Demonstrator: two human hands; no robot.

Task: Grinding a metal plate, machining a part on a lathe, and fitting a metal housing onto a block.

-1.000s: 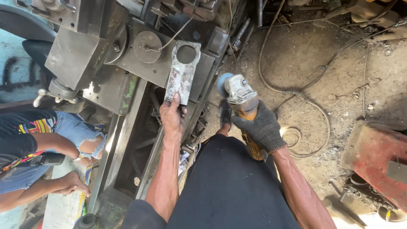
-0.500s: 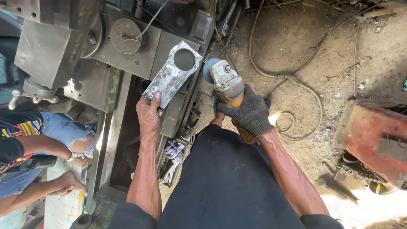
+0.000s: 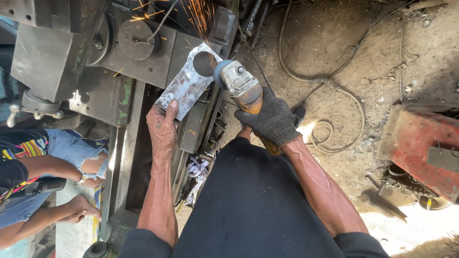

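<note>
Steel, flat and grey: a worn metal plate with a round hole near its upper end [image 3: 187, 86] is held tilted over the dark, greasy machine bed [image 3: 143, 62]. Bare left hand [image 3: 163, 125] grips the plate's lower end, thumb on top, fingers curled under the edge.

Right hand [image 3: 273, 119], in a dark knitted work glove, is closed around the body of a grey and orange angle grinder [image 3: 241, 87]. Grinder disc [image 3: 219, 72] meets the plate's right edge, just beside the round hole. Orange sparks [image 3: 201, 16] fly upward from the contact point across the machine.

Plate position: above the machine bed, upper end pointing away from the person, lower end in the left hand. Whether the plate also rests on the machine cannot be told.

A grey cable [image 3: 330, 91] loops over the dusty earth floor [image 3: 334, 43] to the right of the grinder. A rusty red metal box [image 3: 420, 143] sits at the right edge, well apart from the hands.

At lower left, another person in torn blue denim shorts [image 3: 71, 148] sits beside the machine; that person's hand [image 3: 79, 210] rests low, near a pale board. A crumpled white rag [image 3: 197, 172] lies between the machine and the person's dark-clothed lap.
</note>
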